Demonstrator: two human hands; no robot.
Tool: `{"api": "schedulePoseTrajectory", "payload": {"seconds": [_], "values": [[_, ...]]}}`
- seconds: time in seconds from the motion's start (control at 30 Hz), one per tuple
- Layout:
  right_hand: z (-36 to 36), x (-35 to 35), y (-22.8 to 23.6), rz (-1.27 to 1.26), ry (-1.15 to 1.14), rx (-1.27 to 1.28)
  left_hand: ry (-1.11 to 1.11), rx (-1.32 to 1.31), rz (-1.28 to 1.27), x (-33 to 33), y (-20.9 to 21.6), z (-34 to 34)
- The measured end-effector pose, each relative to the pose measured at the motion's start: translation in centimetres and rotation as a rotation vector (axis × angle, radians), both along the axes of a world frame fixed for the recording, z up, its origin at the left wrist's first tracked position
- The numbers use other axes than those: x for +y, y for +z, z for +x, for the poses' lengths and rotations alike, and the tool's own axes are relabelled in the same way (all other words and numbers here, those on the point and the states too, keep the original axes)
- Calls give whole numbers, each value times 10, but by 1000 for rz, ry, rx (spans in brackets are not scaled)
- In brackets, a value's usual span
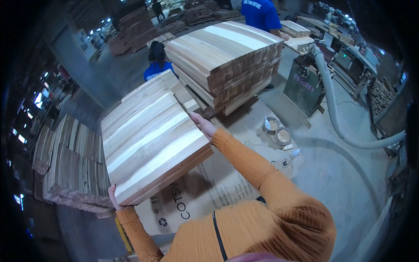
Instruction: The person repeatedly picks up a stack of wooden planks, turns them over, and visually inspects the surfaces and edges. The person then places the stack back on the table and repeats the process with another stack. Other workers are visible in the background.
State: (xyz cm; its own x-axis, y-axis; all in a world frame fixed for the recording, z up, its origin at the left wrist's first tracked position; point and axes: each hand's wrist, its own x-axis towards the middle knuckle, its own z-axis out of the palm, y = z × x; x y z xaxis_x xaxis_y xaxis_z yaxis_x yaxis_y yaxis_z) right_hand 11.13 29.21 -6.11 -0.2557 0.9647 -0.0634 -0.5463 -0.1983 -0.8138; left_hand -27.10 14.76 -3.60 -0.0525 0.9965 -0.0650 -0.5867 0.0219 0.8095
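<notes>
A wide wooden panel [150,135] of light and dark glued strips lies in front of me, its near edge toward my body. Its front edge shows a seam, as if another panel sits beneath it. My left hand [114,198] grips the near left corner, fingers partly hidden by the wood. On the right side edge my right hand [203,125] is closed around the board, with its fingertips out of sight. Printed cardboard [227,183] spreads below and to the right of the panel.
Beyond it stands a tall stack of similar panels [244,65]. Two people in blue shirts, one at the stack's left [157,70] and one behind it [260,15], are near. Stacked boards [76,166] sit left; two round containers [277,131], a green machine [303,83] and a grey hose [334,105] lie right.
</notes>
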Motion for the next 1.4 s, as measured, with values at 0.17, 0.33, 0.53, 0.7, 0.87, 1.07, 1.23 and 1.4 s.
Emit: {"api": "schedulePoseTrajectory", "payload": {"seconds": [0.17, 0.33, 0.53, 0.7, 0.87, 1.07, 1.23, 1.4], "values": [[-3, -52, -1, 132, 210, 136, 149, -50, -64, -91, -18, -1], [0, -100, -22, 236, 291, 223, 391, 21, 64, -192, -33, 43], [16, -150, -14, 265, 426, 155, 648, -46, 31, -302, -38, 107], [52, -187, -16, 163, 522, 142, 740, -36, 17, -355, -16, 178], [106, -206, -30, 50, 581, 217, 804, 54, -130, -383, -14, 229], [178, -219, -37, -54, 499, 86, 619, 61, -300, -354, -4, 273], [220, -222, 2, -292, 430, -95, 564, 122, -313, -327, -7, 285], [230, -176, 24, -491, 543, 325, 424, -59, 227, -319, -17, 263]]}}
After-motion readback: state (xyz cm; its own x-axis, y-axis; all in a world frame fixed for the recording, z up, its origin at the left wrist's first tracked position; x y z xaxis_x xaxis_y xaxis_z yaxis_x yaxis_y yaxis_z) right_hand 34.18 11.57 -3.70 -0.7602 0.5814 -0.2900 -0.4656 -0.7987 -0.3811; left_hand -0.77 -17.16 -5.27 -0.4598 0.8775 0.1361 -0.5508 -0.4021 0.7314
